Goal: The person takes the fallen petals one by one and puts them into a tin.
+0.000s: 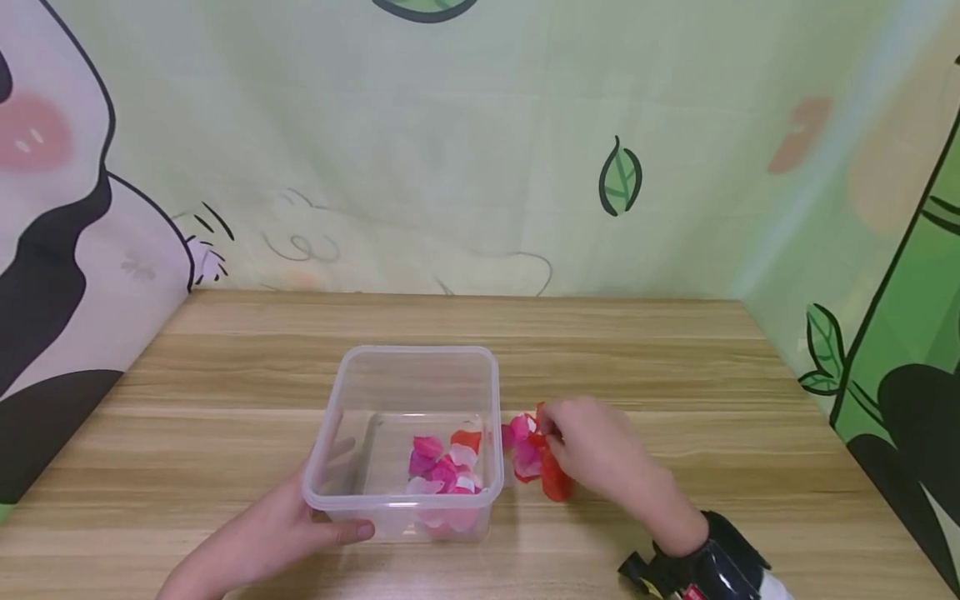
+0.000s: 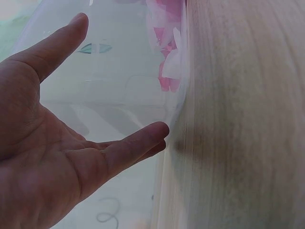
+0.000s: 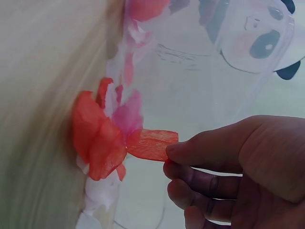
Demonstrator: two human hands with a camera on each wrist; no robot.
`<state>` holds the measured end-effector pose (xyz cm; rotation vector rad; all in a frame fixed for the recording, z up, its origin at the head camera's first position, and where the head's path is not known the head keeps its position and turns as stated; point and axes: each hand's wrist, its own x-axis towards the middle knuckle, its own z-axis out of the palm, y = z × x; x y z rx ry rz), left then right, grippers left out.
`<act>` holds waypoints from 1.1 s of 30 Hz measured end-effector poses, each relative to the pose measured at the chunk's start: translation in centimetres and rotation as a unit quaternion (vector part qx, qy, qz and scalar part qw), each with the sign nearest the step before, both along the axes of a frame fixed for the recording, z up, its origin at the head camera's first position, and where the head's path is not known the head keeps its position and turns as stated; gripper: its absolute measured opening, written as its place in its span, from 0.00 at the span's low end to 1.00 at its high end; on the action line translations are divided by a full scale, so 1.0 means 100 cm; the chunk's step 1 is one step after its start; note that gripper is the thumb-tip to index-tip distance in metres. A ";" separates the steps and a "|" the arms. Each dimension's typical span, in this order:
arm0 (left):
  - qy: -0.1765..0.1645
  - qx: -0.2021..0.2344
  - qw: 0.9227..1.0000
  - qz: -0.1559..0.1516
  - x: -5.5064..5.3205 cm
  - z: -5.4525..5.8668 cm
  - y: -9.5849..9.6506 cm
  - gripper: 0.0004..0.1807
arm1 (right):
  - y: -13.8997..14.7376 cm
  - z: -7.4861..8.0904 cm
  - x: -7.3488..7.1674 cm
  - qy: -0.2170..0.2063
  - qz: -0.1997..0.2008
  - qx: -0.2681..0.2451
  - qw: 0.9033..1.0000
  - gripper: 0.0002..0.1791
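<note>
Right wrist: a black device is strapped on, at the near right of the head view.
Left hand: thumb and fingers straight and spread well apart, set about the near left corner of the container; in the head view the thumb lies along its front wall and the fingers show beside its left wall.
Left hand position: the hand is at the near left, well apart from the loose petals.
Right hand: the hand has thumb and forefinger closed together on one edge of a red petal; the other fingers are bent below.
Pinched petal: sticks out from the fingertips toward the petal pile; whether its far end touches the pile I cannot tell.
Container: the clear plastic box is open at the top and upright, between the two hands.
Petals inside: pink, white and red ones, gathered toward the right side of the floor.
Petal pile: red, pink and white petals lie just right of the box, partly under the right hand.
Table: wood-grained top.
Backdrop: pale green sheet with a printed leaf.
</note>
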<state>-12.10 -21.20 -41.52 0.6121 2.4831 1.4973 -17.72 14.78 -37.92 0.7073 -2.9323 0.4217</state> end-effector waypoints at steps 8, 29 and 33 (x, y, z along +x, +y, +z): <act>-0.004 0.005 1.000 -0.004 -0.001 0.000 0.001 0.61 | 0.004 0.010 0.001 -0.003 -0.015 -0.014 1.000 0.09; -0.010 -0.011 1.000 0.010 0.000 0.000 0.002 0.63 | 0.010 0.023 0.006 0.055 -0.014 -0.054 0.997 0.03; -0.010 -0.011 1.000 0.011 0.000 -0.001 0.002 0.63 | 0.006 0.026 0.010 0.093 -0.009 -0.089 0.992 0.04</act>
